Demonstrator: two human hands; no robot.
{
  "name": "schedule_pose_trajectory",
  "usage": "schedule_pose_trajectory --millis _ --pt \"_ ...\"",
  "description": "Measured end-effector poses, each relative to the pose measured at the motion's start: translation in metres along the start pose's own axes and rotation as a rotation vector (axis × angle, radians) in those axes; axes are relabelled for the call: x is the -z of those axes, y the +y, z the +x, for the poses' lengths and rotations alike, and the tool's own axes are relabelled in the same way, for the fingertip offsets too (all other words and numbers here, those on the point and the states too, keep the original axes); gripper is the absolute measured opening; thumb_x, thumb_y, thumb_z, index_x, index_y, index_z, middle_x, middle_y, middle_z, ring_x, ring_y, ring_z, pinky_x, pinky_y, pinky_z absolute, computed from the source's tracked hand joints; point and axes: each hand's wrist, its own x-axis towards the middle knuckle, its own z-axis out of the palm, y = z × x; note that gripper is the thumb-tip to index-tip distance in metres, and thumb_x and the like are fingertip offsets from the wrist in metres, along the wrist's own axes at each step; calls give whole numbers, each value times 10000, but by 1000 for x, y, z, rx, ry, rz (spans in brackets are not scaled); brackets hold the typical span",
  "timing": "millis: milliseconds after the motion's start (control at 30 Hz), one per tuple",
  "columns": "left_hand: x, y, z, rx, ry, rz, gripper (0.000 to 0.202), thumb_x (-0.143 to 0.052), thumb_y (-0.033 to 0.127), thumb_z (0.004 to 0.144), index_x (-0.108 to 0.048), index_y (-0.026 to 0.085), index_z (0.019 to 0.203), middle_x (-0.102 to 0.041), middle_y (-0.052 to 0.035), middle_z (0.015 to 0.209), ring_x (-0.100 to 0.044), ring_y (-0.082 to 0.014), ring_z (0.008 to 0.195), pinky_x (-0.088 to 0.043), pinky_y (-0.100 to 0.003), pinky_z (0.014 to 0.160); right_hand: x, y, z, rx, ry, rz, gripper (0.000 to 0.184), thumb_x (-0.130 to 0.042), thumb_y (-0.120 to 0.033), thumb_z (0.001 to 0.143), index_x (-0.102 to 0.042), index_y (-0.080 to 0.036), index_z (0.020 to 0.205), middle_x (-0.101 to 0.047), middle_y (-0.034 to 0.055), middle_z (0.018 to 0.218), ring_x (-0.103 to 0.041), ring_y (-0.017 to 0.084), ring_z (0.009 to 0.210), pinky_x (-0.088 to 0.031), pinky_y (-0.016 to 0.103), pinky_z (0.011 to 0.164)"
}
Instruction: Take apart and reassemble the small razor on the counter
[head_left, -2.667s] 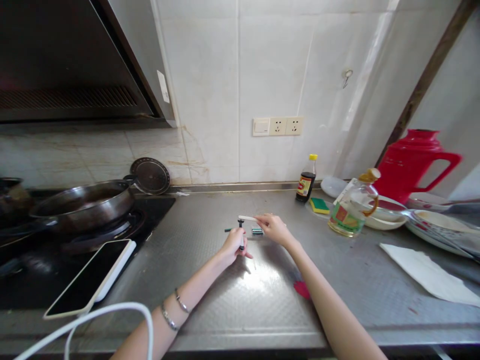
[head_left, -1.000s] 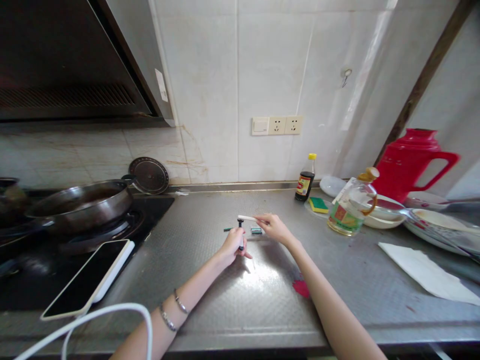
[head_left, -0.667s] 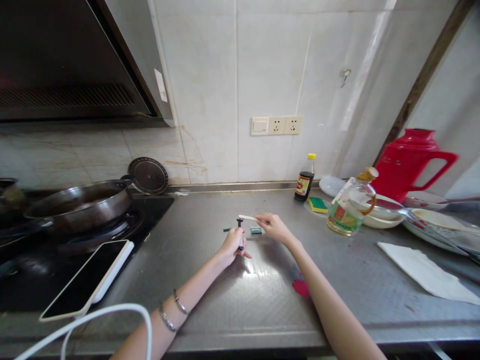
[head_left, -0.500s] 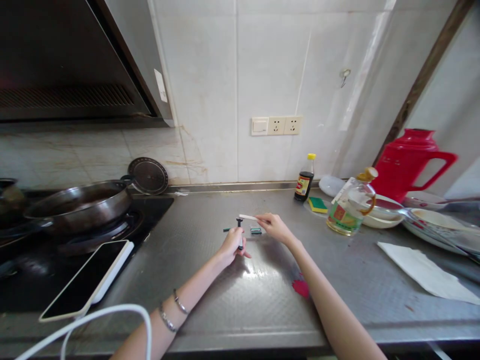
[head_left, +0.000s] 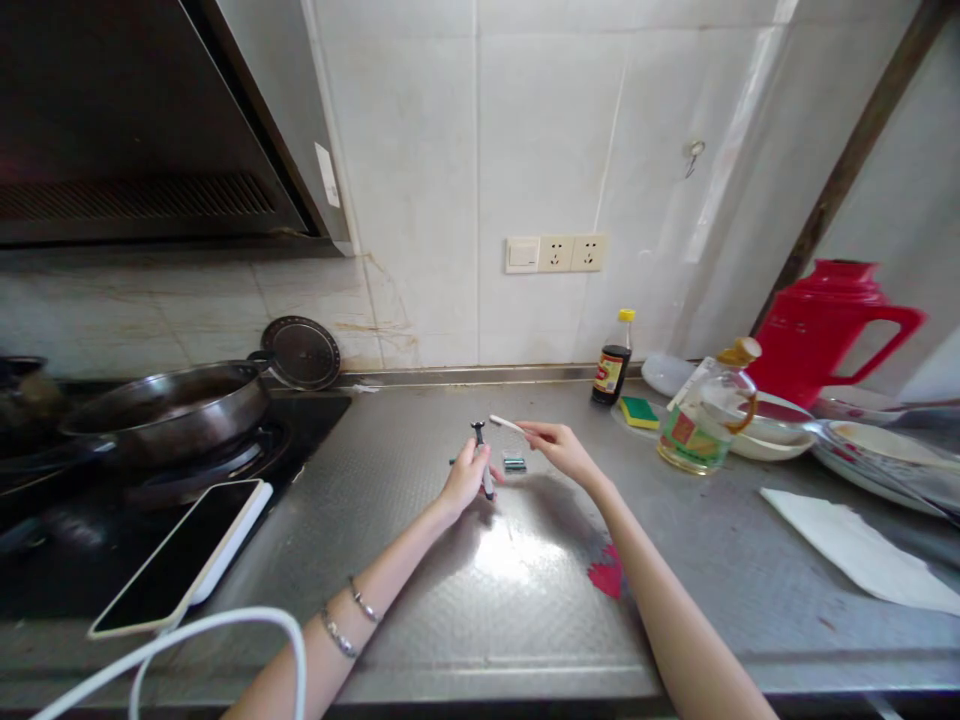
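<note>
My left hand (head_left: 466, 480) is closed around a razor handle (head_left: 487, 484), grey and black with a forked dark top and no blade head on it. The handle stands tilted, fork upward. Between the fingers of my right hand (head_left: 559, 448) is a thin white stick (head_left: 506, 424), its free end pointing left near the fork, apart from it. What kind of stick it is I cannot tell. On the counter between my hands lies a small clear case with a green razor cartridge (head_left: 514, 463). A dark green piece (head_left: 452, 461) shows mostly hidden behind my left hand.
At left a pan (head_left: 180, 405) sits on the stove, with a phone (head_left: 180, 560) and white cable in front. To the right are a soy sauce bottle (head_left: 612, 360), a sponge (head_left: 638, 412), an oil bottle (head_left: 701, 425), a red thermos (head_left: 817, 325), dishes and a white cloth (head_left: 847, 545).
The razor handle has tilted and risen slightly in my left hand. The white stick has lifted from the fork and moved up and to the right, its angle now steeper.
</note>
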Motion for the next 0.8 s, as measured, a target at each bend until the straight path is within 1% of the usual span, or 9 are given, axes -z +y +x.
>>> schedule_pose_trajectory --millis 33,100,167,233,400,533,667,800 --pt "2 1 2 -29 -2 0 367 -482 528 780 -372 206 917 -607 25 543 -531 -108 365 -373 -175 383 0 -3 0 -5 15 36 389 -485 -269 771 -656 -149 1099 -691 40 835 -566 160 709 -437 262 657" --pt "6 3 4 -86 -3 -1 349 -510 502 777 -393 205 919 -612 22 575 -584 -122 449 -373 -173 418 1 -10 -1 -24 38 110 401 -510 -274 749 -656 -139 1097 -672 30 757 -538 137 649 -427 243 607" --pt "10 2 7 -148 15 10 305 -528 457 781 -421 202 908 -608 23 588 -605 -127 506 -376 -179 455 1 -17 -2 -49 40 194 414 -534 -291 739 -650 -134 1104 -621 4 643 -484 102 549 -394 216 522" --pt "13 1 8 -206 29 33 256 -533 414 788 -447 195 889 -609 16 602 -610 -127 544 -390 -192 501 1 -21 -3 -91 41 293 422 -565 -324 725 -653 -131 1090 -564 -18 577 -426 78 476 -351 198 446" --pt "17 -4 11 -288 4 81 196 -511 360 816 -474 180 883 -638 -20 695 -627 -138 636 -418 -217 592 -7 -26 -2 -198 57 545 379 -633 -403 679 -674 -128 937 -549 -18 600 -420 58 420 -332 189 374" --pt "15 -3 9 -302 -18 61 208 -534 358 807 -485 175 892 -648 -38 758 -629 -146 678 -439 -245 671 -15 -36 -2 -239 151 648 357 -645 -443 673 -655 -137 857 -541 -18 611 -421 53 402 -323 181 341" --pt "15 3 5 -320 -20 85 202 -536 354 810 -500 175 897 -653 -43 784 -628 -150 721 -431 -242 699 -15 -53 -12 -336 228 780 362 -674 -439 656 -639 -153 874 -540 -16 638 -456 62 434 -373 183 363" --pt "16 8 2 -351 -27 141 189 -522 348 817 -507 172 883 -653 -48 802 -630 -158 749 -423 -238 693 -17 -71 -35 -393 266 866 359 -693 -420 646 -636 -161 889 -539 -13 635 -448 61 430 -379 182 362"
